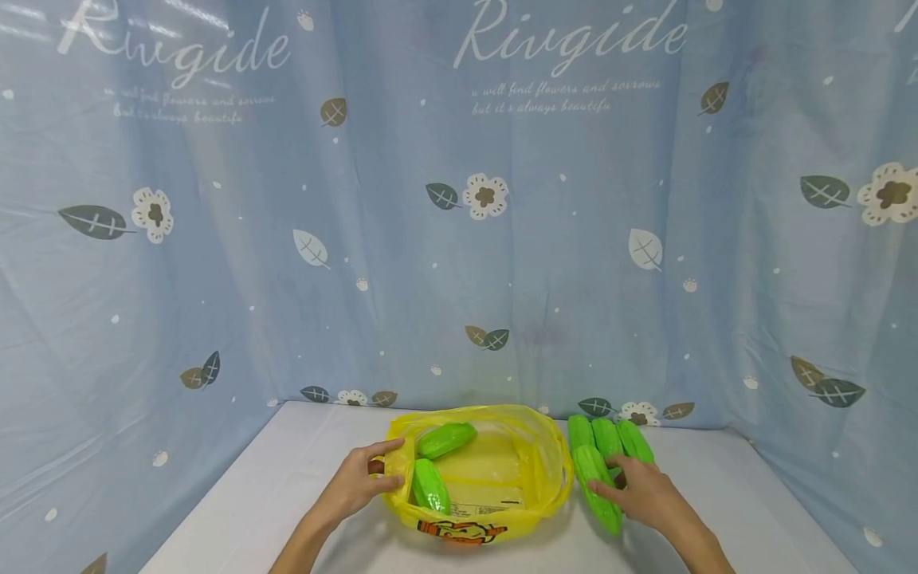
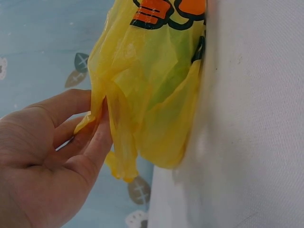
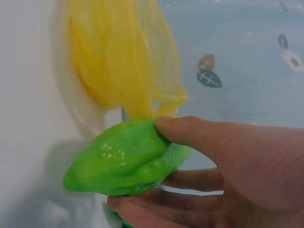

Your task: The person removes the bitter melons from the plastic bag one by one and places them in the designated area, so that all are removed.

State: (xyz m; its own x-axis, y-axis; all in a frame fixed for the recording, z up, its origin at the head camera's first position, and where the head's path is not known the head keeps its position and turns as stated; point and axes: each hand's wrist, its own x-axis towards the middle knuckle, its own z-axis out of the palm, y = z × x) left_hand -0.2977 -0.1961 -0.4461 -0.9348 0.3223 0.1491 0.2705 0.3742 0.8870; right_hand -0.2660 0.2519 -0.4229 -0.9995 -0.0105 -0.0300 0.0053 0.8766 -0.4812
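Note:
A yellow plastic bag [image 1: 527,522] stands on the table with its mouth spread wide. My left hand [image 1: 362,477] pinches the bag's left side near a handle, fingers and thumb on the thin film [image 2: 121,128]. Inside the bag lie two glossy green ridged gourds, one toward the back [image 1: 446,439] and one at the left front [image 1: 430,486]. To the right of the bag, my right hand [image 1: 641,486] grips another green ridged gourd [image 3: 121,159] between thumb and fingers. This gourd tapers to a point and is tilted, close beside the bag's right wall.
Three more green gourds lie side by side behind my right hand: left [image 1: 580,430], middle [image 1: 606,437] and right [image 1: 635,440]. The white table [image 1: 746,510] meets a blue patterned curtain [image 1: 559,319] at the back and sides.

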